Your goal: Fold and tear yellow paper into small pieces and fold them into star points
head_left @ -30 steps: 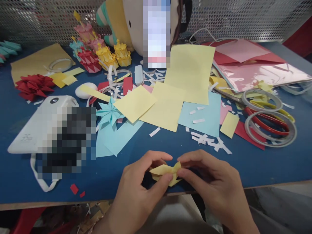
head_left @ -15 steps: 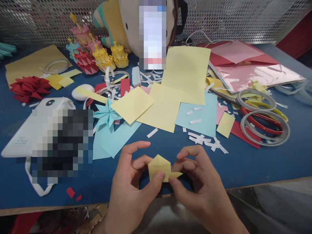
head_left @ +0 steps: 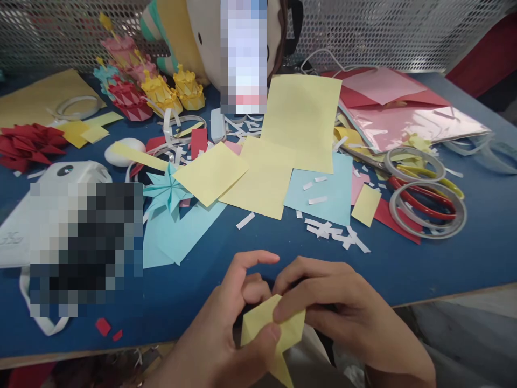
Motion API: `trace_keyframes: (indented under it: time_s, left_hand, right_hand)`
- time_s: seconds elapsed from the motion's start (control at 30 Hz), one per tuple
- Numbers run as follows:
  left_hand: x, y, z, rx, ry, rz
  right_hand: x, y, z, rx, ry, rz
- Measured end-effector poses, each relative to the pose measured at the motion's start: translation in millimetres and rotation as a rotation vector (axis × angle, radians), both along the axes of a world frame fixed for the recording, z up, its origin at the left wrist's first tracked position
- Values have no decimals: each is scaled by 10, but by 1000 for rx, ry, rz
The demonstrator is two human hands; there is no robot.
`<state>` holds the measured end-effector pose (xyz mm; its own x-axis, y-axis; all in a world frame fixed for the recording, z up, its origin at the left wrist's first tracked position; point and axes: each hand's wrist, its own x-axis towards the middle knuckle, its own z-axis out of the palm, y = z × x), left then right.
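Note:
Between my hands is a small piece of folded yellow paper (head_left: 294, 330), held just over the table's front edge. Its top comes to a blunt point, and a narrow pointed strip hangs from its lower side. My left hand (head_left: 238, 323) pinches it with the thumb across its front, the index finger stretched out above. From the right, my right hand (head_left: 343, 307) grips the upper edge, its fingertips meeting near my left thumb. Part of the paper is covered by my fingers.
Yellow sheets (head_left: 258, 178) and a blue sheet (head_left: 323, 188) lie ahead, with white paper scraps (head_left: 323, 229). Tape rolls (head_left: 428, 210) lie over red-handled scissors (head_left: 424, 196) at right. A light-blue paper star (head_left: 169, 188), white power bank (head_left: 24, 215) and folded paper cakes (head_left: 129, 99) are at left.
Both hands have come lower and nearer with the yellow paper, which is now turned so its strip points down instead of right. My right hand has moved onto its upper edge.

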<state>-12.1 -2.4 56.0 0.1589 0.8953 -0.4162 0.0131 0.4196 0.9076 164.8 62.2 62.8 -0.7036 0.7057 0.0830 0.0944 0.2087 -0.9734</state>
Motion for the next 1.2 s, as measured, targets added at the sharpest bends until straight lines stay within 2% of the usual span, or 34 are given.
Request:
trace_keyframes:
  time_s: [0.07, 0.17, 0.4, 0.57, 0.77, 0.87, 0.97, 1.03, 1.2]
  left_hand:
    - [-5, 6, 7, -33, -39, 31]
    - [-5, 39, 31, -34, 3, 67]
    - [-26, 111, 40, 104, 140, -131]
    - [-76, 123, -11, 199, 275, -163]
    - [-42, 111, -38, 373, 418, -62]
    - [-19, 116, -21, 442, 477, -31]
    - [-10, 121, -12, 437, 489, -11]
    - [-10, 122, -18, 422, 492, -2]
    - [-21, 123, -47, 435, 481, 35]
  right_hand:
    - [-1, -5, -6, 16, -3, -22]
    - [-3, -18, -29, 43, 12, -89]
    - [-12, 8, -18, 126, -40, -135]
    - [-24, 2, 8, 124, -111, -200]
    - [-71, -95, -63, 59, -181, -334]
    - [-91, -119, -62, 145, -231, -367]
    - [-104, -114, -20, 277, -309, -349]
    - [-108, -111, 4, 302, -332, -346]
    - [-115, -118, -2, 152, -272, -372]
